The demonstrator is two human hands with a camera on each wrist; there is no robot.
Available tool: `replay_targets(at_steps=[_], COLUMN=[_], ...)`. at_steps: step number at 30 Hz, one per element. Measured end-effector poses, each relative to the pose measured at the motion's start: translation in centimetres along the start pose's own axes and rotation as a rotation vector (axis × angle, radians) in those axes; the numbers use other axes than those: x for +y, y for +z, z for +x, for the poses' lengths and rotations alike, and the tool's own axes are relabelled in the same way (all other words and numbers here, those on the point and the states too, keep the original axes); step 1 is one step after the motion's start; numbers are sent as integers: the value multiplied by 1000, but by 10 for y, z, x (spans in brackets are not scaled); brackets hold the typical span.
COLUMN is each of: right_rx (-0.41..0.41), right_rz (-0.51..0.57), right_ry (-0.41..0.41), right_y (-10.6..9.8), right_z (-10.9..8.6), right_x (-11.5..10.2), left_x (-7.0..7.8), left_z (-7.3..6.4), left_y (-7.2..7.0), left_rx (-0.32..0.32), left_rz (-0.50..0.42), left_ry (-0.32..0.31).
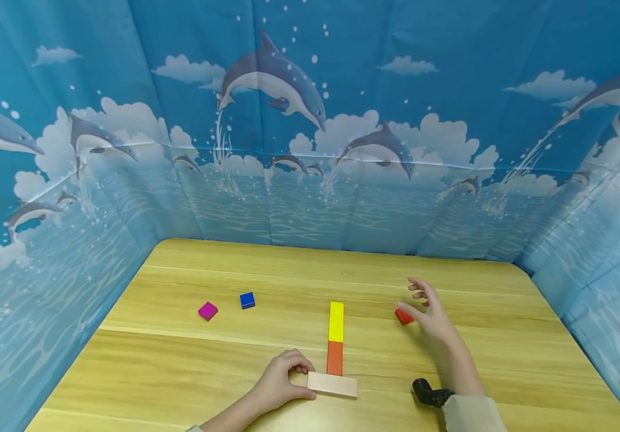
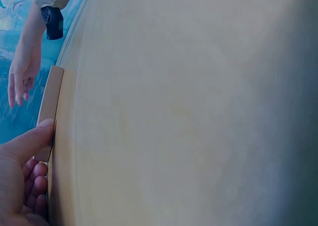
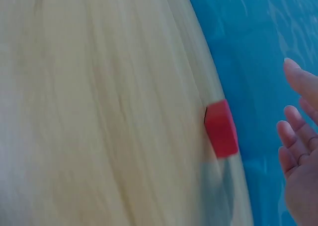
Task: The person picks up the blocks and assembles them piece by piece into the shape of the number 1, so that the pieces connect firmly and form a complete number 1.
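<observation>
My left hand (image 1: 283, 381) grips one end of a plain wooden block (image 1: 333, 384), thumb on the near side and fingers curled on the far side. The block lies crosswise at the near end of an orange block (image 1: 334, 358). A yellow block (image 1: 336, 321) continues that line away from me. Above a small red block (image 1: 404, 317), my right hand (image 1: 433, 312) hovers with its fingers spread and nothing in them. In the right wrist view the red block (image 3: 221, 129) stands apart from the hand (image 3: 303, 151).
To the left on the wooden table (image 1: 169, 360) lie a magenta block (image 1: 208, 311) and a blue block (image 1: 247, 300). A black device (image 1: 432, 394) is worn at the right wrist. A blue dolphin-print curtain (image 1: 310, 198) encloses the table's back and sides.
</observation>
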State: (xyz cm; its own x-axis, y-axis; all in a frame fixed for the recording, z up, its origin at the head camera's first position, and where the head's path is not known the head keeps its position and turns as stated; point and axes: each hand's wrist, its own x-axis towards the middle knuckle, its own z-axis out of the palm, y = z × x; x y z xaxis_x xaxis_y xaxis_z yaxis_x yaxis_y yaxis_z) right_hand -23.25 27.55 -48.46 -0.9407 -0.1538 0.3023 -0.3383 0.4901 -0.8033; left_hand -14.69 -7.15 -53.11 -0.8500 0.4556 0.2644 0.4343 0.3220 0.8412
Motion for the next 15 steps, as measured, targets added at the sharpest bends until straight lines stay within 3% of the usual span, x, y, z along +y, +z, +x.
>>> replay_targets(at_steps=[8, 15], right_rx=[4, -15], right_rz=[-39, -43], right_ry=[38, 91], right_y=[-9, -13], right_z=[-11, -18], right_x=[12, 23], left_x=[1, 27], left_z=[1, 0], left_y=[0, -7], left_rx=[4, 8], left_rz=[23, 8], left_ry=[-12, 12])
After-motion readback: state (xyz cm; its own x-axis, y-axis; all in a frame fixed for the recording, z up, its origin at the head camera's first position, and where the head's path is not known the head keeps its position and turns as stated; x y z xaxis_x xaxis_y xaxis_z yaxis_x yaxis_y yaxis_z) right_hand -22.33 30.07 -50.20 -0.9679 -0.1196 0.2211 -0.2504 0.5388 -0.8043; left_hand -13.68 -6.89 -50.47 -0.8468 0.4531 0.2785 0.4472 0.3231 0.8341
